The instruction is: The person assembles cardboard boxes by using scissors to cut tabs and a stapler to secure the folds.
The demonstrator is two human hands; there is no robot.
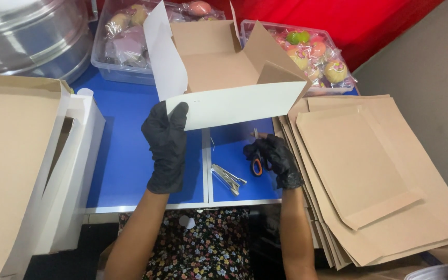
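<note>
The left hand (166,145), in a black glove, grips the lower left corner of a half-folded cardboard box (223,70), white outside and brown inside, held above a blue table (125,155). The right hand (276,159), also in a black glove, holds scissors with an orange and black handle (256,165) just below the box. A metal stapler (227,178) lies on the table between the 2 hands. A stack of flat brown cardboard sheets (369,176) lies at the right. 2 clear plastic bins of wrapped items (307,49) stand behind the box. Assembled white boxes (27,171) stand at the left, and a metal steamer (27,31) stands at the top left.
</note>
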